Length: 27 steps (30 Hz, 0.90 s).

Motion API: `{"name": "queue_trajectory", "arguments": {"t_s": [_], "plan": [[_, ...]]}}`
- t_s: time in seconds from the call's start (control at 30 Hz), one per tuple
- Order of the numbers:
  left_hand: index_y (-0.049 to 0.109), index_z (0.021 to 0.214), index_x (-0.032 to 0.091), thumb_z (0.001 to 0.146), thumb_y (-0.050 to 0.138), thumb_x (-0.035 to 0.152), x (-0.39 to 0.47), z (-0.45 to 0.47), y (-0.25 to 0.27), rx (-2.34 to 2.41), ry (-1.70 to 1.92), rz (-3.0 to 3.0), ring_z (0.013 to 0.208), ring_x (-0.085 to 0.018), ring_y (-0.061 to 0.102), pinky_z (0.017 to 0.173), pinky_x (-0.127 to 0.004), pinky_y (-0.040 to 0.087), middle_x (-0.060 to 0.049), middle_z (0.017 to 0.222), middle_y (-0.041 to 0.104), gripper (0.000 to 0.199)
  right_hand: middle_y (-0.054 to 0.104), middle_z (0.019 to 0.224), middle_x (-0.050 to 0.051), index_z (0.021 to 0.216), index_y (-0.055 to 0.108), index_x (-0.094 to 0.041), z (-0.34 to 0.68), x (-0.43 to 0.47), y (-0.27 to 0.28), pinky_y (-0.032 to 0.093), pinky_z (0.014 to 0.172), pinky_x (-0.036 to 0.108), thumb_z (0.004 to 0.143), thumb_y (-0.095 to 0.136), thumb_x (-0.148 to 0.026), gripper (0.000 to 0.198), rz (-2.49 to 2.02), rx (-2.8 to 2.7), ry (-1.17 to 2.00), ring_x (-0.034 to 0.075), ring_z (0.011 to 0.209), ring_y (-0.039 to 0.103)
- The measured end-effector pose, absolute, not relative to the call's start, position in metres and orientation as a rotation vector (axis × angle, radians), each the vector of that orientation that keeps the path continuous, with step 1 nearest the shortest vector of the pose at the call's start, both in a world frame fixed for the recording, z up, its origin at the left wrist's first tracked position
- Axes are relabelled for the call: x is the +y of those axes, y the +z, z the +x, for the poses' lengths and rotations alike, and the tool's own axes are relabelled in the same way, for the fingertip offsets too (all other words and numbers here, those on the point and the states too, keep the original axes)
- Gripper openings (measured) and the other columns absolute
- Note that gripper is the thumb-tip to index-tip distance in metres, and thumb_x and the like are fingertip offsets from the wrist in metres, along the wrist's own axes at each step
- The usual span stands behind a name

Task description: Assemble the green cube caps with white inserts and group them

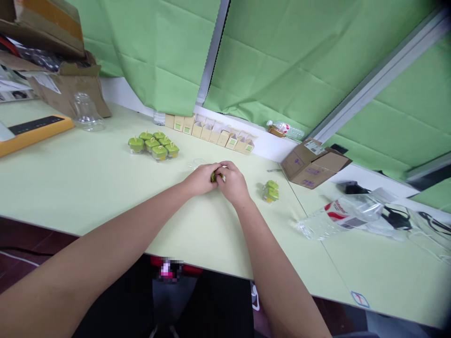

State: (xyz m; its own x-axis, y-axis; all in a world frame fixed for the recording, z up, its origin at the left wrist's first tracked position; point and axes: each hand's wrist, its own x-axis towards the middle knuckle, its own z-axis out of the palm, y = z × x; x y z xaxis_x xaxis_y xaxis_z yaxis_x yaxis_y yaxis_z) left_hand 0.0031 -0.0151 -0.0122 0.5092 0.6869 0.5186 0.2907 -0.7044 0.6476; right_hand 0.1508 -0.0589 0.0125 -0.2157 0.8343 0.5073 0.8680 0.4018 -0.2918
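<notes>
Near the middle of the table my left hand [202,180] and my right hand [231,182] meet, fingers curled around a small green lid [213,177]. Most of that lid is hidden by the fingers. Just behind my left hand lies a small clear plastic cup [197,163]. To the left stands a cluster of several small clear containers [159,152] with green lids and pale pull rings, like pull-string garlic choppers. Two more of these green-lidded containers [271,192] are to the right of my right hand.
Small cardboard boxes [211,131] line the wall. Rightward are an open carton [310,164], a large plastic bottle [338,216] and black cables. A glass jar [85,112], an orange-edged device [38,131] and stacked cardboard [66,84] occupy the left.
</notes>
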Motion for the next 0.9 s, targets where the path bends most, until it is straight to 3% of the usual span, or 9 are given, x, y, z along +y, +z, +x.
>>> {"name": "queue_trajectory", "arguments": {"t_s": [0.27, 0.43, 0.67, 0.8, 0.9], "plan": [[0.062, 0.093, 0.019, 0.073, 0.058, 0.016, -0.010, 0.003, -0.013, 0.779, 1.094, 2.260, 0.070, -0.015, 0.057, 0.063, -0.027, 0.042, -0.001, 0.081, 0.065, 0.021, 0.055, 0.126, 0.007, 0.085, 0.066, -0.021, 0.155, -0.063, 0.019, 0.050, 0.084, 0.035, 0.086, 0.048, -0.013, 0.020, -1.396, -2.105, -0.048, 0.021, 0.100, 0.059], [0.063, 0.099, 0.020, 0.078, 0.064, 0.030, -0.003, -0.002, -0.015, 0.866, 1.178, 2.221, 0.076, -0.017, 0.059, 0.070, -0.028, 0.044, -0.001, 0.085, 0.066, 0.024, 0.060, 0.120, 0.009, 0.092, 0.062, -0.021, 0.154, -0.065, 0.030, 0.050, 0.091, 0.036, 0.090, 0.050, -0.023, 0.012, -1.252, -1.901, 0.027, 0.021, 0.111, 0.058], [0.062, 0.104, 0.022, 0.076, 0.066, 0.028, -0.002, -0.005, -0.019, 0.916, 1.207, 2.142, 0.083, -0.017, 0.061, 0.077, -0.030, 0.046, -0.002, 0.097, 0.069, 0.030, 0.069, 0.091, 0.005, 0.100, 0.055, -0.020, 0.160, -0.050, 0.010, 0.053, 0.078, 0.032, 0.089, 0.049, -0.035, 0.020, -1.388, -1.526, 0.242, 0.017, 0.080, 0.065], [0.062, 0.104, 0.023, 0.074, 0.065, 0.028, -0.003, -0.005, -0.020, 0.906, 1.163, 2.162, 0.086, -0.019, 0.062, 0.077, -0.030, 0.046, -0.002, 0.098, 0.070, 0.030, 0.070, 0.092, 0.003, 0.118, 0.058, -0.020, 0.162, -0.046, 0.000, 0.051, 0.077, 0.031, 0.087, 0.042, -0.029, 0.035, -1.435, -1.473, 0.224, 0.016, 0.076, 0.065], [0.062, 0.103, 0.023, 0.073, 0.065, 0.029, -0.003, -0.005, -0.021, 0.908, 1.131, 2.169, 0.085, -0.019, 0.063, 0.076, -0.030, 0.046, -0.002, 0.097, 0.070, 0.030, 0.072, 0.094, 0.005, 0.106, 0.068, -0.020, 0.161, -0.047, -0.001, 0.051, 0.077, 0.031, 0.086, 0.043, -0.031, 0.034, -1.481, -1.480, 0.201, 0.017, 0.077, 0.065]]}}
